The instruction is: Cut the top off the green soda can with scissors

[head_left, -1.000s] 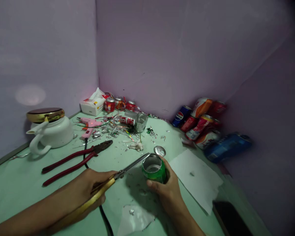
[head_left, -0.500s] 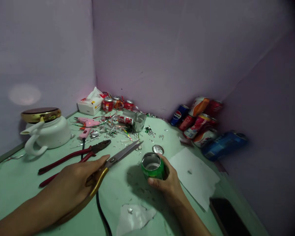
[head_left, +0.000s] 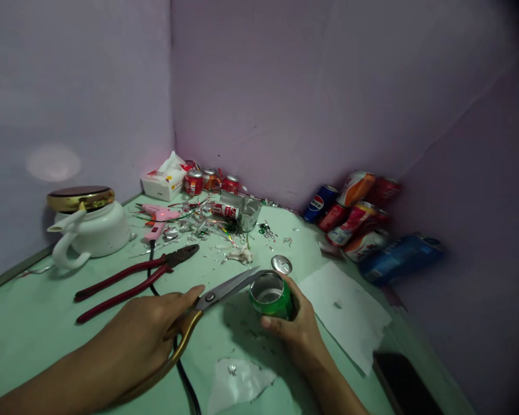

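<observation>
My left hand is closed around the gold handles of a pair of scissors. The narrow grey blades point right, their tips at the rim of a green can; I cannot tell whether they touch it. The can has its top cut away and shows a silvery inside. My right hand grips this can from the right, thumb at the front and fingers hidden behind. A cut-off can lid lies on the table just behind the can.
Red-handled pliers, a pink glue gun and a white teapot are at left. Metal scraps and a tissue box lie farther back. Stacked drink cans, white paper and a dark phone occupy the right.
My left hand has brought the scissors right and slightly down, so the blades have come to the green can's rim and look closer together. The view has shifted slightly.
</observation>
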The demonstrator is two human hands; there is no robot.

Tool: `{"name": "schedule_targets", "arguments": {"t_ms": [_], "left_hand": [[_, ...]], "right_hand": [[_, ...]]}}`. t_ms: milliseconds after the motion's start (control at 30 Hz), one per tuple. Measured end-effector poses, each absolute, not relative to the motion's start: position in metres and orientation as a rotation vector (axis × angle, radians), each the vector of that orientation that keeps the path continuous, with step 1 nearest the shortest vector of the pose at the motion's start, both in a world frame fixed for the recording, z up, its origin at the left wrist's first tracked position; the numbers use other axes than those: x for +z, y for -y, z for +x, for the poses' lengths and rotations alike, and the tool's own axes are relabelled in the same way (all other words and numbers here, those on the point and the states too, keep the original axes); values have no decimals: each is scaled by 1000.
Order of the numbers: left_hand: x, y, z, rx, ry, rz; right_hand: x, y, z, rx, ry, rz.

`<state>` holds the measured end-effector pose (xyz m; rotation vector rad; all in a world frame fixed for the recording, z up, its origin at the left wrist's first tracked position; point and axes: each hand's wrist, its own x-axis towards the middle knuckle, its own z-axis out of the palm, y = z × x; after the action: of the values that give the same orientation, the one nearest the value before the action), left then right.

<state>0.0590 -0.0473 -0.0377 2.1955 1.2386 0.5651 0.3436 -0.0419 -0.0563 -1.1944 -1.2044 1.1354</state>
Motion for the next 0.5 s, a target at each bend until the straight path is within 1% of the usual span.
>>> {"name": "schedule_targets", "arguments": {"t_ms": [133,267,367,500], "left_hand": [[-28,48,66,428,-1127,1964],[-33,47,69,534,-1159,1857],[-39,42,64,607,-1218,1914],[-40,36,54,670,-1308,1956]], "right_hand": [[-62,47,334,1197,1084,-1091],[-58,60,310,1430,1079,-927],[-51,61,306,1359,1163,-945],[-46,47,334,1124,1256,-1131]]}}
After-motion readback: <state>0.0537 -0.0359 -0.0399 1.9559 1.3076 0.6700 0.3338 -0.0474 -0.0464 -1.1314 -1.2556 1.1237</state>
